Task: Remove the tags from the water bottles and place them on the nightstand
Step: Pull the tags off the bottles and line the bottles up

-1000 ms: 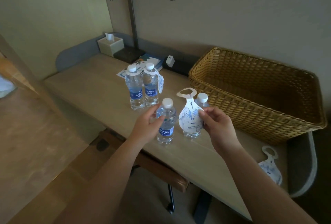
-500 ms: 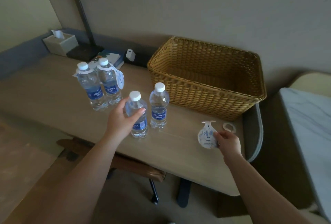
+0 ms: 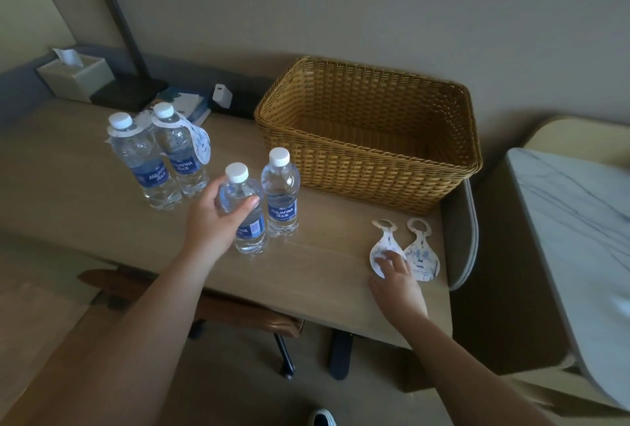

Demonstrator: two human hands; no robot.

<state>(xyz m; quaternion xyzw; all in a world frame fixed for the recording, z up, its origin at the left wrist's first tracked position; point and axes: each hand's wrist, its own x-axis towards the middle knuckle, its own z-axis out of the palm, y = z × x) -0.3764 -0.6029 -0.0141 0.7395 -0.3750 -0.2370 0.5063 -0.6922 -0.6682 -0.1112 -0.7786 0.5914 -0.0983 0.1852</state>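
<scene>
Several Aquafina water bottles stand on the wooden desk point(image 3: 85, 207). My left hand point(image 3: 218, 217) grips the near bottle point(image 3: 247, 217), which has no tag; a second bare bottle point(image 3: 281, 193) stands just right of it. Two bottles at the back left point(image 3: 143, 159) point(image 3: 179, 152) still carry white paper tags point(image 3: 199, 142) round their necks. Two loose tags lie flat near the desk's right end: one point(image 3: 383, 248) under the fingertips of my right hand point(image 3: 397, 285), the other point(image 3: 421, 255) beside it.
A wicker basket point(image 3: 368, 166) stands against the wall behind the loose tags. A tissue box point(image 3: 76, 76), a lamp base point(image 3: 128, 93), booklets and a white charger point(image 3: 222, 96) line the back. A marble-topped surface point(image 3: 579, 221) is at right; a chair point(image 3: 218, 306) is under the desk.
My right hand carried the tag from above the bottles to the desk's right end and laid it flat beside the other tag. My left hand kept hold of the near bottle.
</scene>
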